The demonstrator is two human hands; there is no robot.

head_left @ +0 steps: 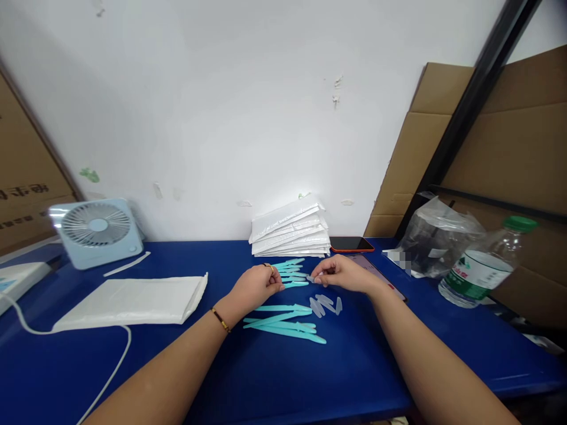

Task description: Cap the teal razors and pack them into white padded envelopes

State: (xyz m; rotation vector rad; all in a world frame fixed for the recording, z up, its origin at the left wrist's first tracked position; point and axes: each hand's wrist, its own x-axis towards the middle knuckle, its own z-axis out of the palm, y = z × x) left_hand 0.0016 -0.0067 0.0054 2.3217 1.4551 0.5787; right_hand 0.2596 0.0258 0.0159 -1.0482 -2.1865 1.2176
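Note:
My left hand (261,282) is closed in a pinch at the handle end of a turquoise eyebrow razor (297,284), whose head points right. My right hand (340,273) pinches a small translucent blade cap (310,278) close to the heads of the razors. Several more turquoise razors (290,270) lie side by side just beyond my left fingers. Nearer to me is a loose, partly crossed group of razors (283,326). Several translucent caps (325,303) lie on the table below my right hand.
On the blue table (274,383) stand a stack of white packets (290,230), a fan (98,231), a white padded envelope (133,301) and a white cable (117,366). To the right are two phones (353,244), a clear plastic bag (436,236) and a water bottle (481,271).

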